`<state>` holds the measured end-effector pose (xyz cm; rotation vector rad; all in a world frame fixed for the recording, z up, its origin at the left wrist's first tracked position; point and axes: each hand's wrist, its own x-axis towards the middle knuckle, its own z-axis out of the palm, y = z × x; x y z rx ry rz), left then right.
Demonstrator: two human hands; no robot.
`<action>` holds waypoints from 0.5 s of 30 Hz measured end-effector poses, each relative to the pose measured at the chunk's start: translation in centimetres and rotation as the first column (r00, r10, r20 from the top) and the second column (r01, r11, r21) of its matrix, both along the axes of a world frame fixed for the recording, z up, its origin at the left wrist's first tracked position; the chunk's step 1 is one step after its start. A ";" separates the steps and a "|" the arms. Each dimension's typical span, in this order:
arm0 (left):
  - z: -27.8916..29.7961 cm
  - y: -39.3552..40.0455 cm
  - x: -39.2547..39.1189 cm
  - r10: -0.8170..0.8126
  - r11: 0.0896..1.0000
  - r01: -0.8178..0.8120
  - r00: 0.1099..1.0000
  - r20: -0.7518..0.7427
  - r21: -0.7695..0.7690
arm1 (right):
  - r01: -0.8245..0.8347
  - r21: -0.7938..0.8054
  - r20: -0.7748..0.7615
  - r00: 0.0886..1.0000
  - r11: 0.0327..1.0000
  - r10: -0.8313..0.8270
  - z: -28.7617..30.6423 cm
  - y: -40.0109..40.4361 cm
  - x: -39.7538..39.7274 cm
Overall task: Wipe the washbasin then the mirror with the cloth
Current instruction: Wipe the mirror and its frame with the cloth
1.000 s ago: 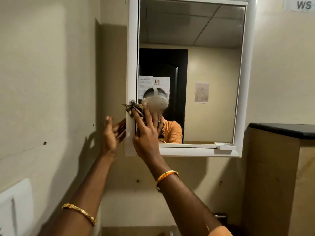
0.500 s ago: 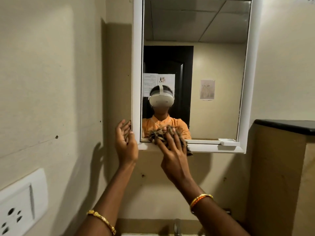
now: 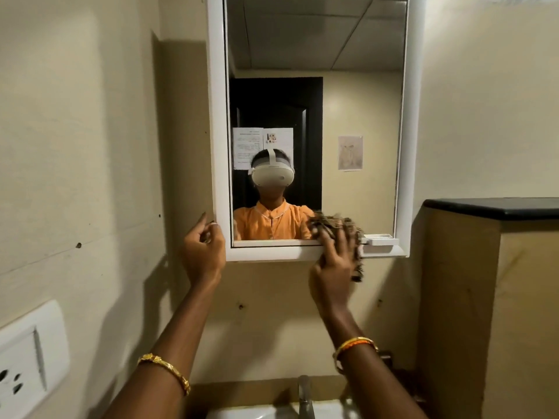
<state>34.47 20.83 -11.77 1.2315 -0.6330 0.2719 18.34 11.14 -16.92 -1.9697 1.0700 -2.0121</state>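
At six o'clock, nearest to you, the white rim of the washbasin [image 3: 242,414] showed at the bottom edge, with the chrome tap [image 3: 305,397] standing just behind it. At eight o'clock a white switch-and-socket plate [image 3: 30,361] sat on the left wall. Both your forearms rose from the bottom edge, a gold bangle [image 3: 165,368] on the left wrist and an orange-and-gold bangle [image 3: 355,346] on the right.

Farther up, near the centre, your left hand [image 3: 204,252] was at the lower left corner of the mirror [image 3: 317,86]; its fingers were curled against the white frame [image 3: 216,116], though whether they truly gripped that corner or only rested on it could not be told. At about four o'clock from the mirror's middle, your right hand [image 3: 332,267] pressed the brown patterned cloth [image 3: 335,223] against the glass and the bottom frame rail. Its fingers lay spread and fairly straight over the cloth, which bunched above them and hung down at their right side. The cloth was touching the small white ledge [image 3: 379,238] at the mirror's lower right corner.

At three o'clock a tan partition with a black top slab [image 3: 496,208] stood beside the mirror. In the glass, farthest off, you could see an orange top, a dark doorway with papers stuck on it, and ceiling tiles.
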 end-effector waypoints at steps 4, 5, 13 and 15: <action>0.3 -0.3 -0.1 0.025 1.000 -0.025 1.000 0.019 0.012 | -0.161 -0.145 -0.286 0.951 0.976 0.114 1.5 3.1 6.0; 0.3 -0.5 -0.1 0.032 0.999 -0.032 0.999 0.023 0.013 | -0.206 -0.195 -0.386 0.915 0.959 0.118 1.7 3.6 7.0; -0.7 -0.4 0.8 -0.018 0.998 0.014 0.997 0.077 0.055 | -0.125 -0.331 -0.456 0.889 0.935 -0.043 1.0 -0.6 1.8; -1.0 -0.4 0.9 -0.029 0.997 0.025 0.998 0.059 0.068 | -0.053 -0.229 -0.277 0.961 0.972 -0.013 0.6 -2.2 -1.3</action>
